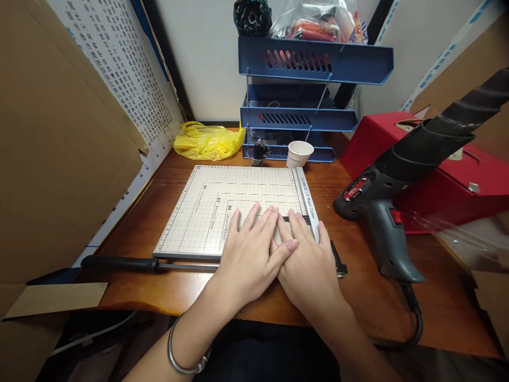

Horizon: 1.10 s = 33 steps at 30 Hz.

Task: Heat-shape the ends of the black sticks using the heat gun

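A grey gridded paper cutter lies flat on the wooden desk. My left hand rests palm down on its near right part, fingers stretched out and slightly spread. My right hand lies flat beside it, fingers extended toward the cutter's right rail, with the left thumb overlapping it. Neither hand holds anything. The cutter's black-handled blade arm lies along the near edge, pointing left. A bracelet is on my left wrist.
A black heat gun stands on the desk to the right, cord trailing down. Behind it is a red box. A blue tiered tray rack, a paper cup and a yellow plastic bag sit at the back. Cardboard leans at left.
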Available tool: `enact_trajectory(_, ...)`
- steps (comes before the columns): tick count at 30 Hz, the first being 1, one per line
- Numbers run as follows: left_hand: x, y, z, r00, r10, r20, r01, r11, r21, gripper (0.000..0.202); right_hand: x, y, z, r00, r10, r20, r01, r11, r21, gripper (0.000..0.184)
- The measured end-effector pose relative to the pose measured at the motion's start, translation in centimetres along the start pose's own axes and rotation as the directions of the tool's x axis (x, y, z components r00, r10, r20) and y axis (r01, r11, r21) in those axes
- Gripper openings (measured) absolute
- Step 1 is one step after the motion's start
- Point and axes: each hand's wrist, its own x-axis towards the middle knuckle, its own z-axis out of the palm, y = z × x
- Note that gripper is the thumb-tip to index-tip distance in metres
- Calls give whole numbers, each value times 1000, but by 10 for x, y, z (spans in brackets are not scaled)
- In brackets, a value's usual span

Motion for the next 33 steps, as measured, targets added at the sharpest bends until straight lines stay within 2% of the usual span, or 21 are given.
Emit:
enact_trajectory(8, 0, -1, 4, 998, 40, 52, -39, 999, -17, 80, -2, 1, 2, 999, -9, -35, 9, 1000, -1, 53)
enact_trajectory(13, 0, -1, 5, 997, 69, 31, -69, 998, 1, 80, -1, 4, 0, 999, -6, -35, 7, 999, 37, 54)
enact_trajectory(19, 2, -2, 5, 995, 96, -1, -96, 994, 60, 70, -2, 6, 0, 1000, 5, -12, -5, 999, 51, 56)
enact_trajectory(29, 5, -5, 2, 989, 150, 1, -150, 985, 86, 71, -2, 4, 2, 999, 38, 18, -40, 991, 124, 58)
enact_trajectory(33, 6, -5, 3, 989, 151, 5, -151, 986, 76, 73, -3, 5, 3, 998, 54, -19, -50, 984, 174, 61)
